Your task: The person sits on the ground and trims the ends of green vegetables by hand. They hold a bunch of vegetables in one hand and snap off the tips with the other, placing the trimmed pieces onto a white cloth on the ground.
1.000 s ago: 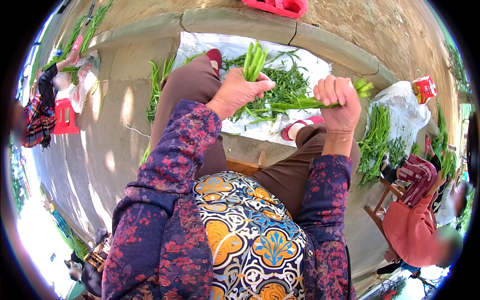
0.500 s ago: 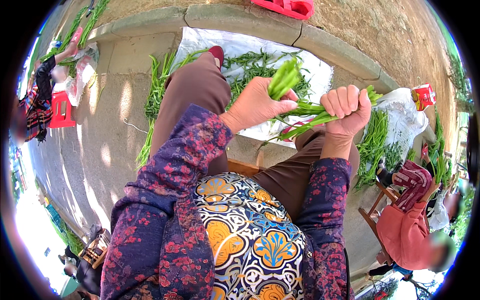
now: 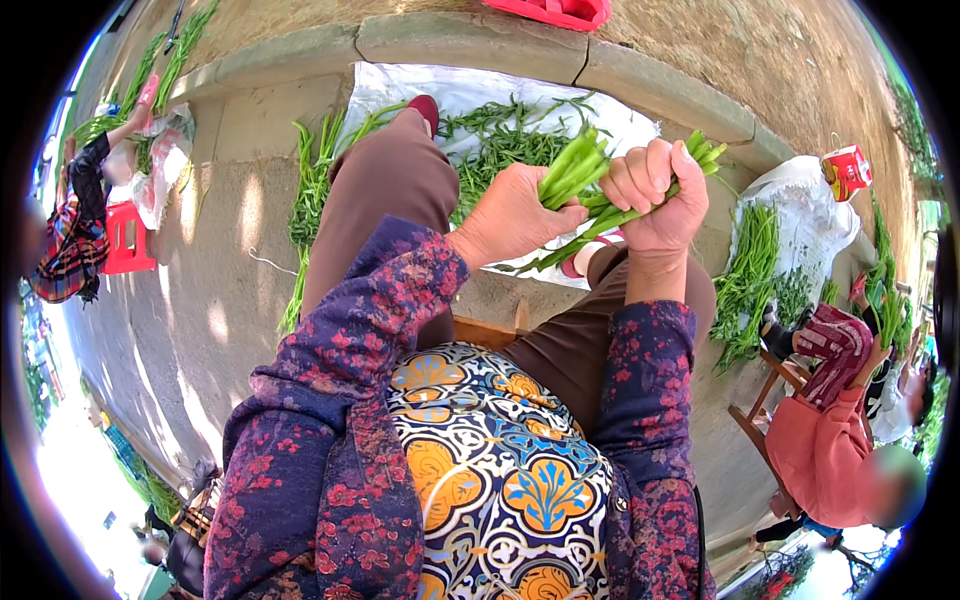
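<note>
In front of my lap, my left hand is closed around a bunch of cut green stems whose pale ends point up and to the right. Close beside it on the right, my right hand grips more long green stalks. Their thick ends stick out past the thumb, and thin leafy ends trail down to the left below both hands. Beyond the hands, loose green leaves lie heaped on a white sheet on the ground.
Uncut stalks lie left of my leg; another pile rests at the right by a white sack. A stone kerb borders the sheet. A red basket stands beyond it. Seated people are on both sides, with a red stool far left.
My right hand has moved left, closer to my left hand, with the stalks still gripped. The bunch in my left hand has tilted slightly to the right.
</note>
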